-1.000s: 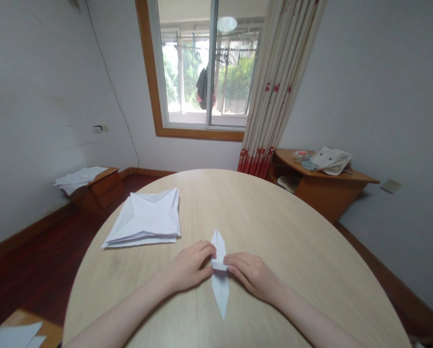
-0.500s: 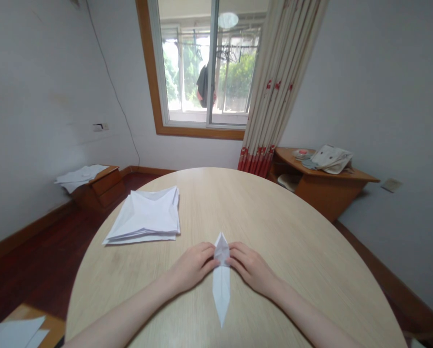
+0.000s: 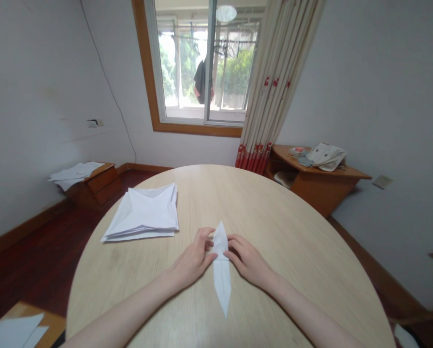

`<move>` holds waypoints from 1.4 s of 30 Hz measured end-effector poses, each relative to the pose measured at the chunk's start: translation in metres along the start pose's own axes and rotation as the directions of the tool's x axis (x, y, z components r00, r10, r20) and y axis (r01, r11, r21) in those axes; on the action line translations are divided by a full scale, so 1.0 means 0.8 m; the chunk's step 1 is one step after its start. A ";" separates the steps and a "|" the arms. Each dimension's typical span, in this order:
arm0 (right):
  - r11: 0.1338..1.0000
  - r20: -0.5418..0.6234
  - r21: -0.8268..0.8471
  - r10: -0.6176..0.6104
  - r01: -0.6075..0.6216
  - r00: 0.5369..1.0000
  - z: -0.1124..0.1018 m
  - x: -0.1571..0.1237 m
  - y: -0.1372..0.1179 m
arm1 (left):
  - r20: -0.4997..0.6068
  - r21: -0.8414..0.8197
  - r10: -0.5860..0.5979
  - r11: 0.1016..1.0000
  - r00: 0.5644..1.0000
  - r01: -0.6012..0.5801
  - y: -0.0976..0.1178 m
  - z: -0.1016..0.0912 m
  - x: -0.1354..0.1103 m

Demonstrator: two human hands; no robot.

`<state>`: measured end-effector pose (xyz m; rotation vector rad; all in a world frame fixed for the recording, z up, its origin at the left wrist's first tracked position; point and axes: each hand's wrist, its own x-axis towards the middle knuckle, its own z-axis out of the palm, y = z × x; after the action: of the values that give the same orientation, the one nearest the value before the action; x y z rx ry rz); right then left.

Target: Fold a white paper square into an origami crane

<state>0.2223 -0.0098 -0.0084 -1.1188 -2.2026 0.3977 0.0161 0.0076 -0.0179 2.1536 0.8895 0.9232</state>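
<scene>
A long, narrow folded piece of white paper (image 3: 222, 275), pointed at both ends, lies on the round light-wood table (image 3: 292, 251) in front of me. My left hand (image 3: 193, 258) rests at its left side with fingertips pinching the upper part of the paper. On the other side, my right hand (image 3: 247, 261) pinches the same part of the fold. Both hands meet at the paper's middle, and its lower point sticks out toward me.
A stack of creased white paper sheets (image 3: 142, 215) lies on the table's left. On the floor side stand a low wooden drawer unit (image 3: 93, 181) with papers and a wooden side table (image 3: 318, 179) with a bag. More white paper (image 3: 9, 331) shows bottom left.
Both hands slid up the folded paper toward its far tip, flattening the fold that stuck up earlier. The view tilted slightly.
</scene>
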 end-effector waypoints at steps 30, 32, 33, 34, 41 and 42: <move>0.927 0.013 -0.366 -0.079 0.078 0.997 0.012 -0.005 0.012 | 0.105 0.470 0.077 0.875 0.991 -0.118 -0.010 0.000 0.001; 0.927 0.032 -0.364 -0.083 0.089 0.996 0.012 -0.006 0.010 | 0.113 0.484 0.073 0.867 0.991 -0.119 -0.010 -0.001 0.002; 0.927 0.036 -0.363 -0.085 0.093 0.996 0.012 -0.006 0.010 | 0.111 0.485 0.073 0.867 0.991 -0.118 -0.010 -0.002 0.002; 0.927 0.038 -0.362 -0.087 0.095 0.995 0.013 -0.007 0.010 | 0.108 0.484 0.075 0.867 0.991 -0.118 -0.011 -0.003 0.003; 0.950 0.049 -0.302 -0.070 0.081 0.996 0.013 -0.010 0.014 | 0.198 0.579 0.132 0.784 0.971 -0.225 -0.011 -0.016 0.006; 0.953 0.047 -0.292 -0.069 0.079 0.997 0.012 -0.009 0.014 | 0.219 0.601 0.141 0.760 0.965 -0.248 -0.010 -0.018 0.007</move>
<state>0.2262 -0.0087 -0.0249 -1.1837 -2.3824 0.0572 0.0055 0.0206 -0.0141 2.8963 0.9997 0.5681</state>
